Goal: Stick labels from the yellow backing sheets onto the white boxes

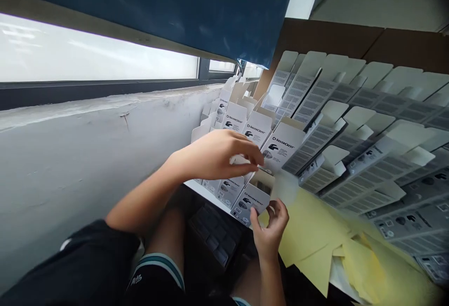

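Note:
Several white SilverCrest cartons stand upright in rows with their top flaps raised. My left hand [228, 154] reaches across above them from the left, fingers bent and thumb apart, with nothing visible between them. Its fingertips are close to a carton [280, 144] in the row behind; whether they touch it I cannot tell. At the front corner stands another open-topped carton [249, 204]. My right hand [270, 226] grips that one at its lower right edge, thumb on the printed front and fingers curled at the side. The inside of this front carton is mostly hidden.
More open cartons [379, 156] fill the right side in stepped rows against brown cardboard [351, 39]. Yellow sheets [315, 231] lie at the lower right. A dark crate [213, 236] sits below. A wall [87, 156] is at left, and a blue panel [175, 11] hangs overhead.

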`<state>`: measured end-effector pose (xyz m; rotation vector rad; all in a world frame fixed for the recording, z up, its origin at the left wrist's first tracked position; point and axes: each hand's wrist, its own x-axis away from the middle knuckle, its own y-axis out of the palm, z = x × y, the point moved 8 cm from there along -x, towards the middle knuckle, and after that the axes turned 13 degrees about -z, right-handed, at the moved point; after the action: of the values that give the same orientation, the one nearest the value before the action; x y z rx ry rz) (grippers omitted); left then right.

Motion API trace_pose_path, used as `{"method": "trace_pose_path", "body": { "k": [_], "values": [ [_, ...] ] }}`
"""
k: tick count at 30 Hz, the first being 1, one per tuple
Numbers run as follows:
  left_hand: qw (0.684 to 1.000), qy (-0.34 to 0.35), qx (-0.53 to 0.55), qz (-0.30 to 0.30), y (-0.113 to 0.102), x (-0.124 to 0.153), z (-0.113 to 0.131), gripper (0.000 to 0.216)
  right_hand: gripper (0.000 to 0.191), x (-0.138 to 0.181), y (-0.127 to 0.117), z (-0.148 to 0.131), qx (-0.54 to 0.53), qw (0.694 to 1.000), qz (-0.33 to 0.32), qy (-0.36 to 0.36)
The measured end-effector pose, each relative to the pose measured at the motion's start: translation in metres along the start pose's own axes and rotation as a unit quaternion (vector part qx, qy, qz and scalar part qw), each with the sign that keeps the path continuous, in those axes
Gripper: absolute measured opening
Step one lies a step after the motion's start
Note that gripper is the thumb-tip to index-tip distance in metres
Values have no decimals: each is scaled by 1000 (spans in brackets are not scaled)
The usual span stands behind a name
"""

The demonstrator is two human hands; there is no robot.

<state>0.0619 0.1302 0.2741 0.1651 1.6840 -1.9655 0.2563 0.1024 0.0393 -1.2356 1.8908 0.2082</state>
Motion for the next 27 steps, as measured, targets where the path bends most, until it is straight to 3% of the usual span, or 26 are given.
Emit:
{"method": "trace_pose_path", "body": {
  "k": [1,2,3,4,6,7,8,11,16,19,22,27],
  "values": [
    [993,0,55,102,-9,20,-8,11,76,5,2,10,-18,999,-1,36],
    [963,-12,100,249,-17,48,-23,10,82,11,5,20,-31,997,-11,73],
    [910,-40,127,392,-17,81,-43,9,85,17,8,30,-38,993,-29,109],
    [854,-80,137,496,-5,113,-64,8,85,22,12,38,-42,988,-52,141],
    [770,-219,157,578,36,160,-112,19,81,31,18,52,-45,978,-92,181],
    [744,-294,173,575,60,175,-135,26,78,34,20,56,-43,976,-101,190],
    [739,-326,189,558,80,182,-153,33,77,36,21,60,-37,975,-103,194],
    [753,-370,242,487,127,189,-189,46,75,39,24,66,-7,975,-98,197],
    [772,-395,313,388,175,185,-209,62,76,41,26,72,63,973,-94,202],
    [773,-388,338,371,186,186,-210,66,74,42,24,76,73,972,-103,199],
    [768,-378,349,382,183,190,-212,72,74,45,25,78,80,975,-100,183],
    [748,-365,372,411,172,194,-228,87,97,50,29,80,38,980,-42,190]
  ]
}}
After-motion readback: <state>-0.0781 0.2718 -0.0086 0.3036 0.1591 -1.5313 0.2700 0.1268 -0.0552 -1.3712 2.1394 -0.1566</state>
